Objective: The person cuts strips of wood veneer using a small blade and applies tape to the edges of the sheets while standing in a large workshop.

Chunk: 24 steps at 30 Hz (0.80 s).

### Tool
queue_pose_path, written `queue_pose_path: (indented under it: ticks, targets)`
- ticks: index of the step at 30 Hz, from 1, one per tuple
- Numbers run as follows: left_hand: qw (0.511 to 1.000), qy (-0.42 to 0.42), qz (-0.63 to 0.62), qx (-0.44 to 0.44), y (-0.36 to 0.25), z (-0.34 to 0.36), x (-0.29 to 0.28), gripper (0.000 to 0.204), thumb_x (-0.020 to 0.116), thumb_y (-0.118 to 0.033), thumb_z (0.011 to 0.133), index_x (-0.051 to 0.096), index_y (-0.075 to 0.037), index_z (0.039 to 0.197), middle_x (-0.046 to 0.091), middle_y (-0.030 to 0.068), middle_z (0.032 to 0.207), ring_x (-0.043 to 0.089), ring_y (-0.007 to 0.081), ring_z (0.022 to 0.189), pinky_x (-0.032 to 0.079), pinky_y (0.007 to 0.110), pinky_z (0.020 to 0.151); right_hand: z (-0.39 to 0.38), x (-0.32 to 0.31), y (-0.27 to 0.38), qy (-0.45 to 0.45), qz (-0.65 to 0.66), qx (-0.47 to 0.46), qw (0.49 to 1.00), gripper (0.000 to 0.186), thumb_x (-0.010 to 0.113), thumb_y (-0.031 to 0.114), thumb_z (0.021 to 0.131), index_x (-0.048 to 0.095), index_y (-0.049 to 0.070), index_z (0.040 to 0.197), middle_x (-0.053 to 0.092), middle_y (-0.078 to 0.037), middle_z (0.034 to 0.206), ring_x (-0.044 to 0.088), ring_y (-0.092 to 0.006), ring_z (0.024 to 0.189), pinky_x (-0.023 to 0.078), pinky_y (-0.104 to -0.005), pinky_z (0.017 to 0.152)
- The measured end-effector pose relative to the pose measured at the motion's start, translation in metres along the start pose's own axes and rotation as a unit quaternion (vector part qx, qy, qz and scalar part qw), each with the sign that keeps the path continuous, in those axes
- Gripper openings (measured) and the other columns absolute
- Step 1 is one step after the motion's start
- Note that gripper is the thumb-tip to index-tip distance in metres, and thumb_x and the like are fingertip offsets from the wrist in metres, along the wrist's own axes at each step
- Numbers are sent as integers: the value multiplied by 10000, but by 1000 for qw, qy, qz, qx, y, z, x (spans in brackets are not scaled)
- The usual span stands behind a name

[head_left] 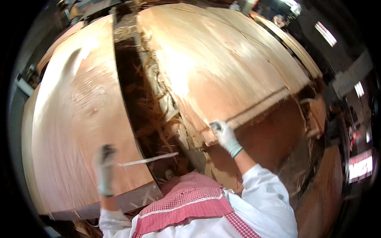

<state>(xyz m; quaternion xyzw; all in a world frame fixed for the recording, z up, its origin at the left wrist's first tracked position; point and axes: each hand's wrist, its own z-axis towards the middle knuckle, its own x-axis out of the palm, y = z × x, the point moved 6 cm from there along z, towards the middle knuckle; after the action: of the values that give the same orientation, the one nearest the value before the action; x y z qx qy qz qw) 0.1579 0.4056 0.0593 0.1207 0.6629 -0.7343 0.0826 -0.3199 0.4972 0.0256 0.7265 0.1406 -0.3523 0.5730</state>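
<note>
Both my hands wear white gloves with dark fingertips. My left hand (105,168) is smeared by motion over the near part of the left veneer stack (89,119), so its fingers cannot be made out. A thin pale strip (149,160) runs from beside that hand across the gap; whether the hand holds it is unclear. My right hand (225,137) is closed at the near left corner of the top veneer sheet (226,75) on the right stack, its fingertips curled at the edge.
Between the stacks lies a dark gap with torn veneer scraps (158,107). Beneath the right stack's front edge is a brown surface (264,135). More stacked sheets (291,43) stand at the far right. A person (74,12) is far off at the upper left.
</note>
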Motion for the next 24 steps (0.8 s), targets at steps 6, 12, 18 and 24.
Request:
queue_pose_path:
  ticks: [6, 12, 18, 24]
  targets:
    - [976, 92, -27, 195, -126, 15, 136, 210, 582, 44, 905, 559, 9, 1110, 649, 126, 944, 666, 228, 866, 533, 322, 768, 3, 72, 187, 228, 270, -211, 911, 396, 567, 231, 980, 511, -3, 1295, 593, -130, 1205, 548, -186, 1150, 443, -322, 983]
    - [975, -205, -56, -61, -20, 32, 93, 283, 671, -93, 892, 549, -21, 1138, 658, 124, 935, 650, 196, 864, 516, 283, 793, 66, 141, 198, 409, 146, -170, 885, 152, 583, 145, 965, 608, -4, 980, 627, -34, 761, 582, -95, 717, 474, -244, 647]
    - [843, -432, -68, -313, 108, -76, 53, 341, 714, -133, 834, 553, -20, 1112, 673, 118, 912, 647, 188, 853, 518, 320, 753, 50, 249, 197, 525, -67, -340, 777, 110, 608, 153, 908, 612, 47, 939, 645, -139, 747, 630, -260, 668, 491, -352, 621]
    - [754, -535, 147, -351, 156, -146, -49, 318, 707, -77, 815, 563, -33, 1095, 660, 107, 881, 646, 225, 824, 510, 337, 775, -10, 375, 233, 538, -150, -483, 674, 198, 577, 244, 906, 561, 51, 866, 653, -170, 795, 622, -401, 777, 479, -468, 684]
